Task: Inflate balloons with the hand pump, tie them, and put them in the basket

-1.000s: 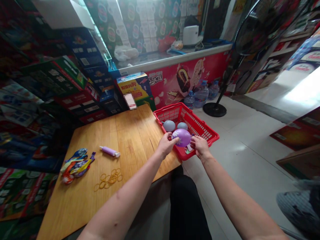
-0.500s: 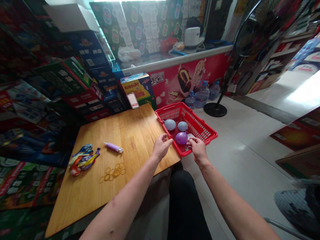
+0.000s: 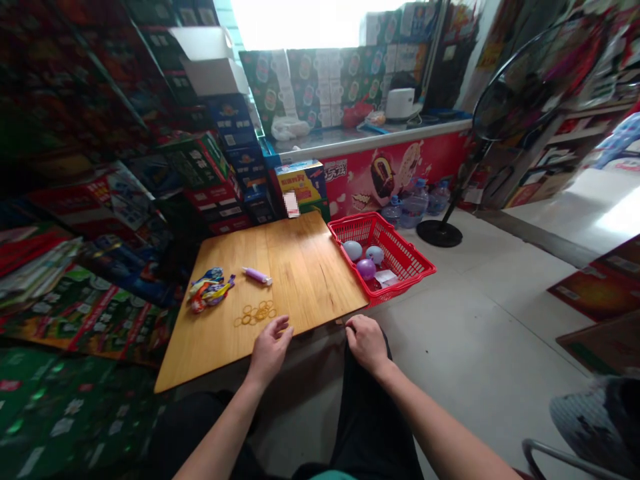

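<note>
My left hand (image 3: 270,350) hovers over the front edge of the wooden table (image 3: 310,280), fingers apart and empty, just short of a loose pile of rubber bands (image 3: 256,313). My right hand (image 3: 367,343) rests on my dark trouser leg below the table corner, holding nothing visible. In the red plastic basket (image 3: 395,247) on the table's right end lie a purple balloon (image 3: 366,269), two pale blue balloons (image 3: 353,250) (image 3: 375,255) and a white card (image 3: 386,278). Farther left lie a lilac hand pump (image 3: 257,275) and a heap of deflated balloons (image 3: 211,290).
Stacked printed cartons (image 3: 235,153) rise behind and left of the table. Behind the basket stand water bottles (image 3: 414,205) and a floor fan (image 3: 440,233) before a red ice-cream counter (image 3: 395,170). A grey patterned cloth (image 3: 595,413) and a metal chair rail (image 3: 560,457) sit lower right.
Both hands have drawn back from the basket toward me, and neither touches the balloons now. The purple balloon stays in the basket. The view has shifted back, so the table looks smaller.
</note>
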`<action>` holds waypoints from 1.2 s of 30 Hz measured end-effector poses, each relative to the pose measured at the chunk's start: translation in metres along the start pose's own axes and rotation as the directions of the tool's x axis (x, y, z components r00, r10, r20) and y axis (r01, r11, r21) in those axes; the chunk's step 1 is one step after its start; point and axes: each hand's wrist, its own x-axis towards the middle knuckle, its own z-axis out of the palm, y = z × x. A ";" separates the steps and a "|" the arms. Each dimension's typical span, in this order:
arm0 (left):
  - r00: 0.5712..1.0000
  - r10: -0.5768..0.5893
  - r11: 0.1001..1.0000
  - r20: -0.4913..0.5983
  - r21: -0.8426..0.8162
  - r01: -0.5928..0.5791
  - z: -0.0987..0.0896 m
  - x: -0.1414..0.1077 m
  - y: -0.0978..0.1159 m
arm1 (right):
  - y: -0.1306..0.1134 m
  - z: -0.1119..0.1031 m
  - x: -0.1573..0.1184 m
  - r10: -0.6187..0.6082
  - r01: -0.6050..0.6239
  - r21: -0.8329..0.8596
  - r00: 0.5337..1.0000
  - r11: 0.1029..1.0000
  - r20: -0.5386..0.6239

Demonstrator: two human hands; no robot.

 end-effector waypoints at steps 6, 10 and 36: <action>0.986 0.009 0.857 -0.167 0.509 0.078 -0.115 -0.051 -0.055 | -0.016 0.008 -0.012 0.060 -0.056 -0.233 0.998 0.971 0.009; 0.971 -0.021 0.545 -0.239 0.811 0.212 -0.175 -0.085 -0.086 | -0.026 0.016 -0.026 0.104 -0.095 -0.311 0.995 0.946 0.013; 0.902 -0.043 0.453 -0.430 0.796 0.401 -0.222 -0.145 -0.115 | -0.034 0.026 -0.036 0.057 -0.011 -0.443 0.994 0.896 0.091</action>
